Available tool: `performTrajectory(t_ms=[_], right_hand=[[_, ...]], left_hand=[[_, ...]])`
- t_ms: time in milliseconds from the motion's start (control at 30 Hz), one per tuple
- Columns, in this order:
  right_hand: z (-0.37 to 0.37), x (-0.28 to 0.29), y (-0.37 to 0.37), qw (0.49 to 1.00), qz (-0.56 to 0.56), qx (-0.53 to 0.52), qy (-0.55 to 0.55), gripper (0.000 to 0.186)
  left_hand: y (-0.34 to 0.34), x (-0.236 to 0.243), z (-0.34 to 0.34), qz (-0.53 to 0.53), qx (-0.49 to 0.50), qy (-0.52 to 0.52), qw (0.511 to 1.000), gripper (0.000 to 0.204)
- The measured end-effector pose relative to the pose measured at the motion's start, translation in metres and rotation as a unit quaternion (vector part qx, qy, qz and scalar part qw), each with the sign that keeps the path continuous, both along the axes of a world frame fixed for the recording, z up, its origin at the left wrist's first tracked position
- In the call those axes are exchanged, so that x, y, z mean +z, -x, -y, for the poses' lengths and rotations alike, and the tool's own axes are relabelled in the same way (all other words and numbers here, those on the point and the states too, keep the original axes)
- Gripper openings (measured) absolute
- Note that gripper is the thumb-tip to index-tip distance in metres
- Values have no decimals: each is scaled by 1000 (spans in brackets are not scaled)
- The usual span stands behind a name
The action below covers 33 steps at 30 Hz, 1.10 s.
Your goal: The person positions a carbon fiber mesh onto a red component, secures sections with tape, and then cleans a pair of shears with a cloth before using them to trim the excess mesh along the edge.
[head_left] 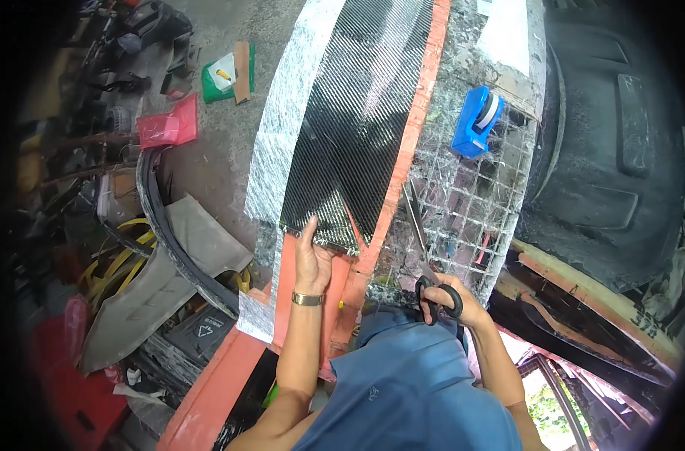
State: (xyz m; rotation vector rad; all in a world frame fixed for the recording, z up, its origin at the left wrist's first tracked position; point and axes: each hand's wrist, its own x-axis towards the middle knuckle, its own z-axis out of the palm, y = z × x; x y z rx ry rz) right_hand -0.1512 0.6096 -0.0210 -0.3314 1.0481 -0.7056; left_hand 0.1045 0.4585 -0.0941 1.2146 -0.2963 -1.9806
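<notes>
A long strip of black, glossy woven carbon fibre cloth (354,128) lies over an orange surface (425,75) and white fibre matting (271,158). My left hand (312,263) pinches its near edge, thumb on top and fingers underneath. A narrow slit near the cloth's lower right corner shows orange beneath. To the right, my right hand (455,297) has its fingers through the black handles of a pair of scissors (418,225). The blades point away from me, beside the orange edge and apart from the slit.
A blue tape dispenser (474,124) stands on a white-crusted wire grid (470,203) at the right. Beyond it is a large black moulded panel (613,150). On the left floor are a pink packet (168,124), a green packet (218,86), a curved black strip (162,218) and grey sheeting (147,301).
</notes>
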Motion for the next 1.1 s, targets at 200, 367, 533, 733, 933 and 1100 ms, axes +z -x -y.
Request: performTrajectory(t_ms=[200,367,533,733,933,1100], right_hand=[[-3,3,-3,1000,2,-1,9,44],[-2,1,-9,1000,14,2,17,32],[16,8,-16,999,-1,41,12,33],[27,8,-13,1000,-18,18,15,35],[19,5,-11,998,-46,28,20,41],[13,1,-11,1000,-22,1,6,38]], left_hand=[[1,9,4,-36,15,-12,999,23],[-4,3,4,-40,23,-18,999,20],[-4,2,3,-14,20,-19,1000,20],[-7,-1,5,-31,18,-34,999,18],[-7,-4,5,-31,20,-33,999,18],[-7,-3,6,-27,20,-34,999,14]])
